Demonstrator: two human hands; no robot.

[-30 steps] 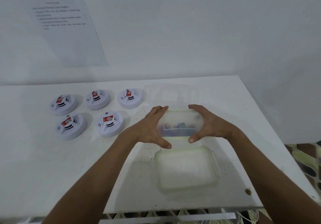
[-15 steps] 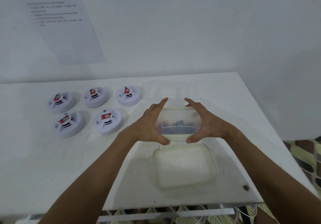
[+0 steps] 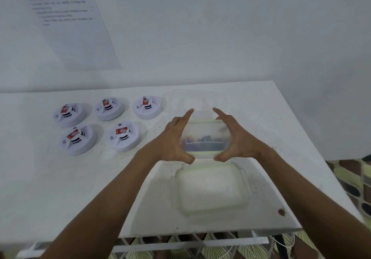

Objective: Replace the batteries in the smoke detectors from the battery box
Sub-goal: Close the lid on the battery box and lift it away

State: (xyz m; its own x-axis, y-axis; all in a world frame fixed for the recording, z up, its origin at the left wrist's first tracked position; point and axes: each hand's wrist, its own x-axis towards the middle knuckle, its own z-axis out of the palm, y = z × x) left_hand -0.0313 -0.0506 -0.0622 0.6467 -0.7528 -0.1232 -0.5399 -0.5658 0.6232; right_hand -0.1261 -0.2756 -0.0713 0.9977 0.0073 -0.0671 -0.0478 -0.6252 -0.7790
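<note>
Gripped at both short ends between left hand (image 3: 174, 138) and right hand (image 3: 236, 140), thumbs under near rim, forefingers splayed loose: translucent battery box (image 3: 204, 140), light, stiff, slick-walled, contents likely shifting, above counter (image 3: 60, 178).

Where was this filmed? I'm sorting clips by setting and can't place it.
Probably a plain indoor workstation set up for the task, not a lived-in room: a white table against a bare white wall, a printed sheet stuck on that wall, and five smoke detectors laid in rows.
</note>
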